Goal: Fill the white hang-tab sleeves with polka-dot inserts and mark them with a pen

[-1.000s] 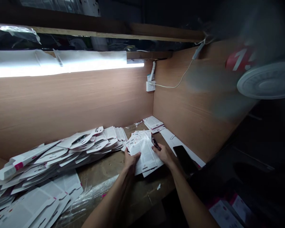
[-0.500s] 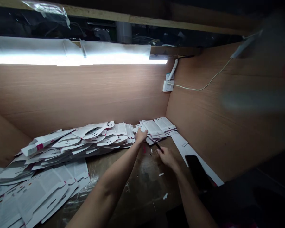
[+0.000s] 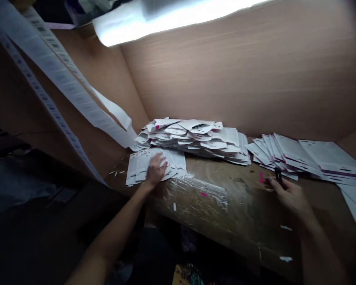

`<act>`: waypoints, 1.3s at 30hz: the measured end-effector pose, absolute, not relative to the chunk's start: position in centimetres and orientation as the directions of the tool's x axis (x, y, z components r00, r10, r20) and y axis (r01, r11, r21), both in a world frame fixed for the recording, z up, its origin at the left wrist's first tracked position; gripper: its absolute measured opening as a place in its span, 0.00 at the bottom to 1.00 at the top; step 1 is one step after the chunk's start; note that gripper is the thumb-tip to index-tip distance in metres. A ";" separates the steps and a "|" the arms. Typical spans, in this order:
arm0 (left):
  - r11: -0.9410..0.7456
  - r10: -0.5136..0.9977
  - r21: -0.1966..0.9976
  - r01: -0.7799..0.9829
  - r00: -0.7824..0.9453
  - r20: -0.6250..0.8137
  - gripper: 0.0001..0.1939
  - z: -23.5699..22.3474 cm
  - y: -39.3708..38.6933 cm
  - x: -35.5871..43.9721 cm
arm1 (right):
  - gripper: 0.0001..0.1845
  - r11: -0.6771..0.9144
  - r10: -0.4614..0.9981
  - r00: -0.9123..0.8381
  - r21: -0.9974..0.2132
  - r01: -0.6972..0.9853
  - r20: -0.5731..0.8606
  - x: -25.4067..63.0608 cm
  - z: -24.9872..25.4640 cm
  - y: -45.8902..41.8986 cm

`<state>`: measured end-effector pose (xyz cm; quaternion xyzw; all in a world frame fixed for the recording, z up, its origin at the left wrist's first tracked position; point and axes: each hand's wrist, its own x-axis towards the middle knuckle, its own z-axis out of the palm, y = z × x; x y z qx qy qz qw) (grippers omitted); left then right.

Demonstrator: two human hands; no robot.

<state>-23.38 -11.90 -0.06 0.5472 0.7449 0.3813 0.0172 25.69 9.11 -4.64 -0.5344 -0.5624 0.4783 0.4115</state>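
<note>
Seemingly light, loosely fanned: white packets under the left hand

The packets are spread in overlapping layers on the left part of the bench, just in front of a long heap of similar ones. From their thin, flat look they can be judged fairly stiff, yet easily creased at the flaps and apt to slide over each other. A hold is best taken at the near edge, thumb below and fingers on top. The left hand is laid over them, its fingers blurred; whether any packet is gripped cannot be told. Well apart from it, the right hand is closed around a dark slim tool, near a fanned stack. Between the 2 hands, clear film is seen on the bench, with a pink scrap upon it. Farther out, printed label strips are hung at the left, and the back panel is lit by a lamp.
</note>
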 end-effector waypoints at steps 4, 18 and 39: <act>0.513 0.846 0.167 0.842 -0.529 0.070 0.34 0.8 -12.7 -30.4 | 0.34 -0.145 0.975 -0.153 -0.984 0.100 -0.159 20.9 -4.4 3.1; -0.051 0.998 0.178 0.983 0.043 0.049 0.35 -5.7 -13.1 -9.2 | 0.29 -0.185 0.927 -0.316 -0.980 0.075 -0.200 12.7 -5.0 -7.4; -0.064 0.994 0.245 0.967 0.041 0.097 0.34 -6.9 -12.9 -8.8 | 0.18 -0.325 0.778 -0.535 -0.940 0.103 -0.328 14.1 -4.0 -5.8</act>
